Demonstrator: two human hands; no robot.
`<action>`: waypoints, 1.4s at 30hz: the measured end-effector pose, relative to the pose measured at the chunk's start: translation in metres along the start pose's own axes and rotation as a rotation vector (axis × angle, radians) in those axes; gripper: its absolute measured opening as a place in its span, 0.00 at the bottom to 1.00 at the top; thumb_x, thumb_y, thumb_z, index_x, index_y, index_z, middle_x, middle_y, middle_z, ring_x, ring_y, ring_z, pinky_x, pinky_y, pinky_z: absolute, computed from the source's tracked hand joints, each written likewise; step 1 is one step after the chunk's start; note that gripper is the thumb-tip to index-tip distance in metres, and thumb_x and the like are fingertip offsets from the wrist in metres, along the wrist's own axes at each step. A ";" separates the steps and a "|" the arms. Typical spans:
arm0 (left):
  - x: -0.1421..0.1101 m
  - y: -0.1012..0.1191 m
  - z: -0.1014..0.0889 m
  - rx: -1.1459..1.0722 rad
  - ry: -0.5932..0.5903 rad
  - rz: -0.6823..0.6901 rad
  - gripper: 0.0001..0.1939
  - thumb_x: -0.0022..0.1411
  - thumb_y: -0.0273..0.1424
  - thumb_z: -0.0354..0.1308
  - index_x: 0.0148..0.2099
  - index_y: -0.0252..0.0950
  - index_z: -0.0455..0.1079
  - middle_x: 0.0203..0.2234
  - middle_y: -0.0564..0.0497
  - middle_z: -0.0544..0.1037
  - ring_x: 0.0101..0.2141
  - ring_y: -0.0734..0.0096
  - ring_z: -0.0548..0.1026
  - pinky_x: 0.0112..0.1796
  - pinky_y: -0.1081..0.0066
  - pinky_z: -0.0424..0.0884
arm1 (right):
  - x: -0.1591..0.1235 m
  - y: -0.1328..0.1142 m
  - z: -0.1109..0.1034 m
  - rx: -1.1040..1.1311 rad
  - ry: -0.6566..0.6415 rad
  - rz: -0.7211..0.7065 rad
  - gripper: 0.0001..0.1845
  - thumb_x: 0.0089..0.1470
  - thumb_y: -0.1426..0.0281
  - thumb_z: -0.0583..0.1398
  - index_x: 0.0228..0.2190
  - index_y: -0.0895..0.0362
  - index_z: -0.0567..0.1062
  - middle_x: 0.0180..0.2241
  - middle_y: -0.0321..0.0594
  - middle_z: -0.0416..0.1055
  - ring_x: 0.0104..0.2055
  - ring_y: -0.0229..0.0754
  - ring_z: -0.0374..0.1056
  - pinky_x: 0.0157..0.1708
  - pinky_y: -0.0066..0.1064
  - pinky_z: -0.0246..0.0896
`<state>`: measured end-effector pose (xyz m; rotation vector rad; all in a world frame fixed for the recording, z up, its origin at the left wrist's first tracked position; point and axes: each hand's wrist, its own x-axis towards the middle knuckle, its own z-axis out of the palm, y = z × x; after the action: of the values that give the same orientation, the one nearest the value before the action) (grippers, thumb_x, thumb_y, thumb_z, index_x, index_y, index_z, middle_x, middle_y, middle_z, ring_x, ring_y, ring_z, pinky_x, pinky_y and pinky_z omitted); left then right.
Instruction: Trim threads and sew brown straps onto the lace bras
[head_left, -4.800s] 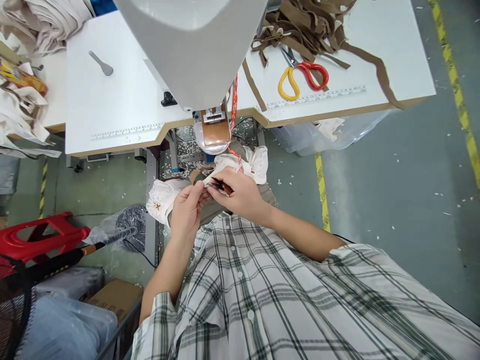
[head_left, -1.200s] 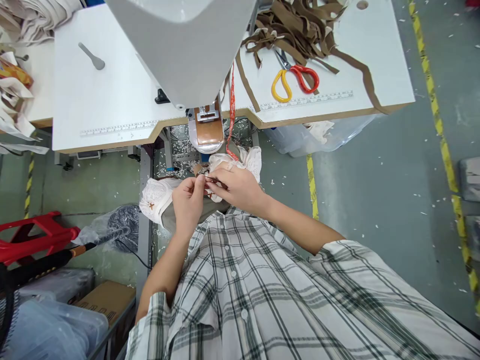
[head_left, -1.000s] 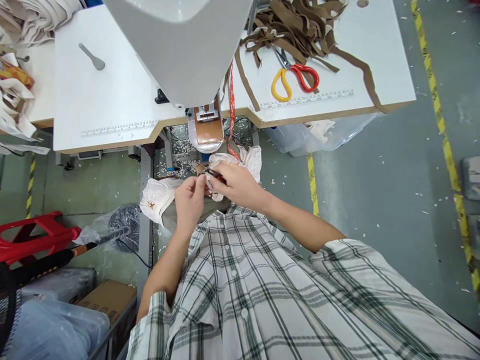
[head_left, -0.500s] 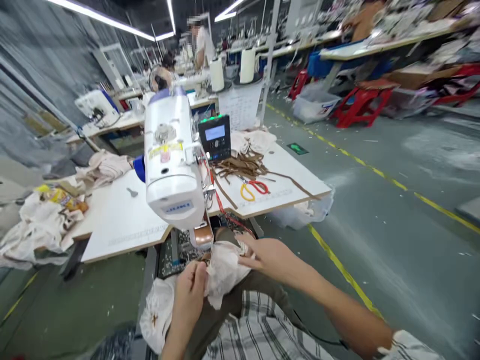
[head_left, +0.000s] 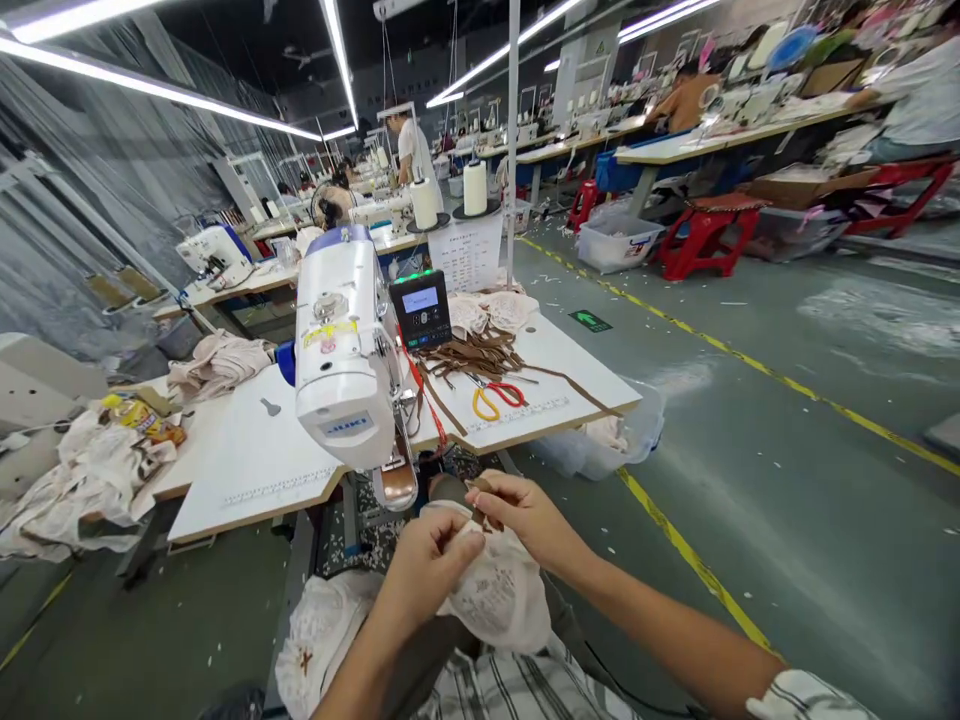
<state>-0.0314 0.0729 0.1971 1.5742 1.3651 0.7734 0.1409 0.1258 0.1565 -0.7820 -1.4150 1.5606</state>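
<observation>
A white, patterned cloth piece [head_left: 504, 598] hangs over my lap, with a short brown fabric strip [head_left: 481, 500] at its upper edge. My left hand [head_left: 429, 568] is closed, thumb and finger pinching the cloth near that edge. Just to its right, my right hand [head_left: 519, 514] pinches the brown strip. Both hands are close together, in front of the white sewing machine [head_left: 346, 370] and its copper-coloured free arm [head_left: 396, 488]. Another white cloth piece [head_left: 319, 640] with a small brown bow lies at my left forearm.
Brown strips [head_left: 480, 352] lie piled on the white table [head_left: 255, 440] beside red and yellow-handled scissors [head_left: 496, 397]. A control panel [head_left: 421, 308] stands behind the machine. White cloths [head_left: 82, 480] are heaped at left. A clear plastic bin [head_left: 637, 425] sits below the table's right edge.
Both hands have come closer together, the left moving right. The cloth now hangs spread below them, and the brown strip shows between my fingers. The head view has tilted up.
</observation>
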 end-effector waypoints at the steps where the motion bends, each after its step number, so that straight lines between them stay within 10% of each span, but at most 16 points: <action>1: -0.002 -0.004 -0.001 0.033 0.006 0.022 0.15 0.64 0.42 0.56 0.31 0.37 0.72 0.24 0.53 0.74 0.27 0.70 0.68 0.30 0.72 0.61 | -0.003 -0.001 -0.002 -0.066 0.014 -0.048 0.18 0.57 0.55 0.65 0.27 0.57 0.78 0.28 0.37 0.67 0.30 0.37 0.62 0.31 0.30 0.57; 9: -0.012 -0.054 0.006 0.719 0.514 0.391 0.10 0.65 0.37 0.59 0.38 0.40 0.80 0.21 0.49 0.77 0.25 0.68 0.72 0.29 0.68 0.56 | -0.014 0.020 0.002 0.131 0.164 0.094 0.16 0.55 0.55 0.66 0.31 0.56 0.77 0.23 0.31 0.62 0.23 0.32 0.54 0.26 0.28 0.53; 15: -0.017 -0.075 0.006 0.747 0.629 0.465 0.09 0.63 0.38 0.63 0.39 0.40 0.80 0.25 0.47 0.81 0.26 0.67 0.74 0.30 0.67 0.57 | -0.022 0.029 0.014 0.220 0.180 0.160 0.20 0.53 0.51 0.66 0.29 0.55 0.73 0.20 0.29 0.58 0.21 0.31 0.52 0.24 0.27 0.51; 21: -0.015 -0.068 0.008 0.620 0.543 0.409 0.08 0.65 0.36 0.61 0.42 0.41 0.79 0.23 0.49 0.79 0.25 0.68 0.73 0.29 0.67 0.56 | -0.025 0.034 0.012 0.180 0.133 0.103 0.22 0.55 0.49 0.64 0.39 0.54 0.73 0.28 0.34 0.66 0.24 0.33 0.59 0.28 0.28 0.60; 25: -0.014 -0.052 0.010 0.209 0.327 0.099 0.11 0.69 0.37 0.55 0.37 0.39 0.76 0.27 0.51 0.79 0.26 0.71 0.72 0.29 0.71 0.61 | -0.015 0.037 -0.003 -0.392 0.050 -0.088 0.34 0.56 0.48 0.63 0.55 0.56 0.69 0.54 0.52 0.68 0.52 0.49 0.68 0.51 0.42 0.65; 28: -0.015 -0.044 0.010 -0.053 0.238 -0.072 0.16 0.69 0.40 0.54 0.30 0.37 0.69 0.21 0.55 0.71 0.23 0.75 0.65 0.26 0.73 0.59 | -0.006 0.037 -0.014 -0.756 -0.254 -0.021 0.28 0.62 0.46 0.56 0.43 0.58 0.77 0.48 0.52 0.74 0.52 0.52 0.68 0.54 0.45 0.63; 32: -0.017 -0.043 0.009 -0.127 0.234 -0.132 0.18 0.68 0.40 0.55 0.28 0.36 0.68 0.20 0.56 0.66 0.23 0.76 0.61 0.26 0.74 0.57 | -0.004 0.040 -0.013 -0.466 -0.641 0.049 0.37 0.66 0.44 0.42 0.46 0.58 0.77 0.43 0.46 0.76 0.47 0.45 0.71 0.50 0.38 0.65; 42: -0.012 -0.052 0.008 -0.233 0.247 -0.223 0.21 0.66 0.44 0.56 0.27 0.35 0.65 0.20 0.57 0.61 0.24 0.76 0.57 0.27 0.74 0.55 | 0.012 0.040 0.011 -0.176 -0.375 0.045 0.29 0.65 0.48 0.53 0.52 0.56 0.77 0.51 0.46 0.74 0.57 0.46 0.66 0.59 0.37 0.58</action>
<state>-0.0481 0.0594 0.1481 1.1526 1.5348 0.9733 0.1183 0.1320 0.1204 -0.6471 -1.8371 1.6955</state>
